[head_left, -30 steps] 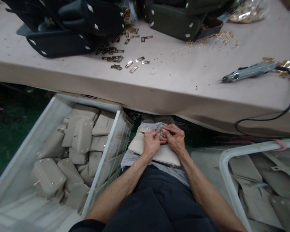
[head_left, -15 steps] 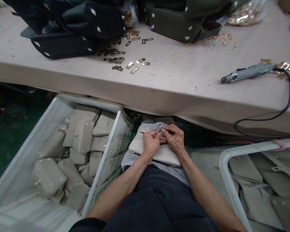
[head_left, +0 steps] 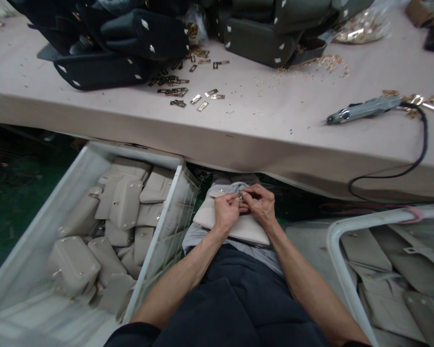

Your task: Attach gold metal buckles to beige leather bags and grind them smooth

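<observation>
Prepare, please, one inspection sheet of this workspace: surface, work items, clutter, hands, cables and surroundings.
Surface: table with pale covering, bearing black bags and dark olive bags.
Work items: cream bag on the lap; small metal piece, details too small to tell.
Clutter: loose metal plates beside the black bags; tiny metal bits near the olive ones.
Hands: left hand and right hand meet over the cream bag, pinching the metal piece.
Cables: black cord runs from a grey tool over the table's front edge.
Surroundings: left crate and right crate, both holding pale bags.
Other people: nothing seen.
</observation>
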A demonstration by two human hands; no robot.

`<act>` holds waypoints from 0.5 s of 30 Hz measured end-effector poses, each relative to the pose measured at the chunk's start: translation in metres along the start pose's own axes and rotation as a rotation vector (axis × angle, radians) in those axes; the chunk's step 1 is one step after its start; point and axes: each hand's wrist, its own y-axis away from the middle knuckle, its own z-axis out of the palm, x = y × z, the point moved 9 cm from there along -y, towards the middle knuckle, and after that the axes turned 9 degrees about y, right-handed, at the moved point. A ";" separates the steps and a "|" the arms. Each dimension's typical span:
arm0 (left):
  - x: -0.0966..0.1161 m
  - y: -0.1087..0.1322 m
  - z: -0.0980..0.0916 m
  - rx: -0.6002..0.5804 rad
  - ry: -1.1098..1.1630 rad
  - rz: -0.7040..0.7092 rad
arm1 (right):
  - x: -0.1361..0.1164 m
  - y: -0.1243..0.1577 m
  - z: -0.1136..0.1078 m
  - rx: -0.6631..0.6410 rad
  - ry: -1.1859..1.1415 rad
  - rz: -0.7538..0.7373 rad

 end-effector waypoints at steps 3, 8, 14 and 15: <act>0.003 0.001 0.000 0.001 -0.016 0.000 | 0.007 -0.004 0.007 -0.101 -0.034 0.086; 0.003 -0.001 -0.002 0.025 0.011 -0.012 | 0.011 -0.009 0.014 -0.187 -0.131 0.107; 0.010 0.001 -0.006 0.011 -0.061 0.076 | -0.008 -0.007 0.011 -0.182 -0.109 0.103; 0.011 -0.002 -0.008 0.023 -0.079 0.087 | -0.009 -0.010 0.011 -0.190 -0.093 0.114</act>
